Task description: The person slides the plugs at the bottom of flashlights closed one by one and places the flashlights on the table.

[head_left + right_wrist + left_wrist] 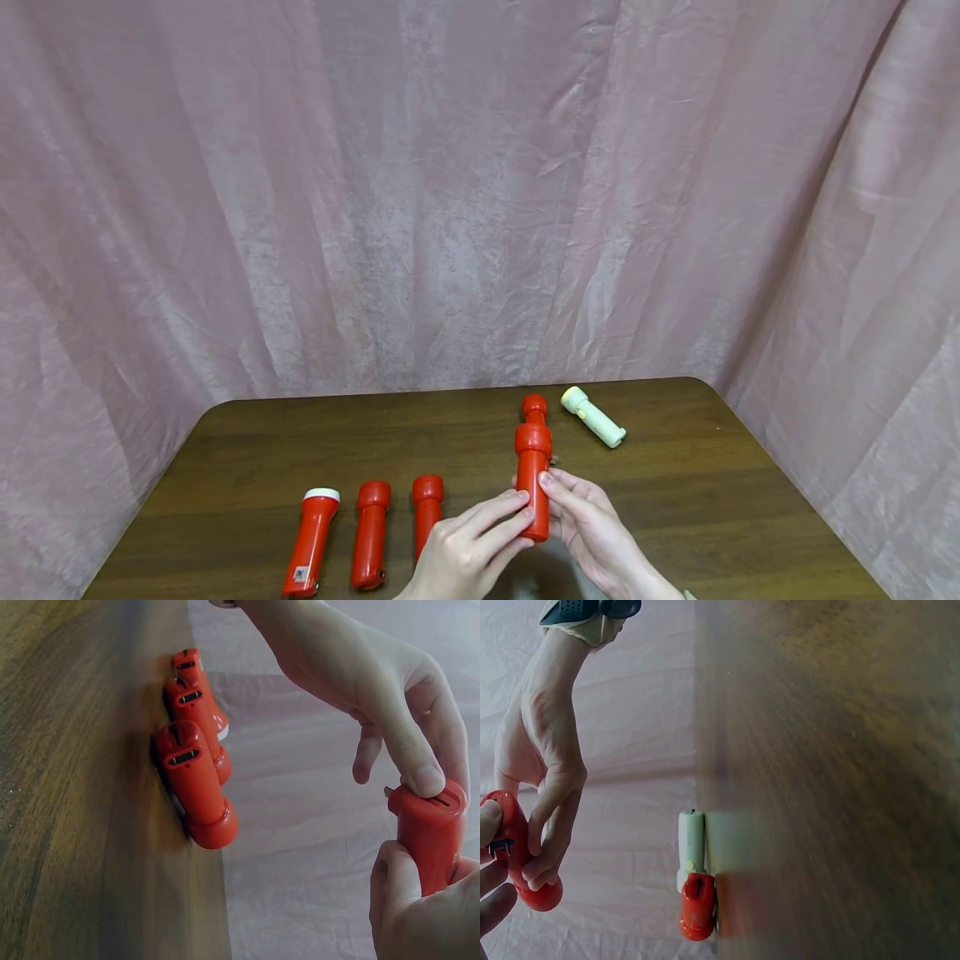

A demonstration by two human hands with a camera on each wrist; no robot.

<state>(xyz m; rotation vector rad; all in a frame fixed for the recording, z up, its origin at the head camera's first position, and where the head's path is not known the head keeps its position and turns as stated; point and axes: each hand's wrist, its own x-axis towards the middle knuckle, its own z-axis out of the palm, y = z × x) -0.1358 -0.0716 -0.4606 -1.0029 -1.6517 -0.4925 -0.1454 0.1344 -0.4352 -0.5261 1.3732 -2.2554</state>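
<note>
Both hands hold a red flashlight [533, 471] above the table, its wide head pointing away. My right hand [596, 529] grips the body, with its thumb along the side. My left hand [468, 546] has its fingertips at the near end. In the left wrist view, small metal prongs [501, 846] show at a slot in that end, close to the left fingers. From the right wrist view, the left thumb presses on the slotted end, and one prong [388, 792] juts out there. Part of the flashlight's body is hidden behind the right fingers.
On the left of the wooden table [300, 442] lie a red flashlight with a white rim [311, 542] and two all-red flashlights [371, 533], [428, 508]. Another red flashlight [534, 406] lies beyond the held one, beside a pale green flashlight [594, 417]. Pink curtains [450, 208] hang behind.
</note>
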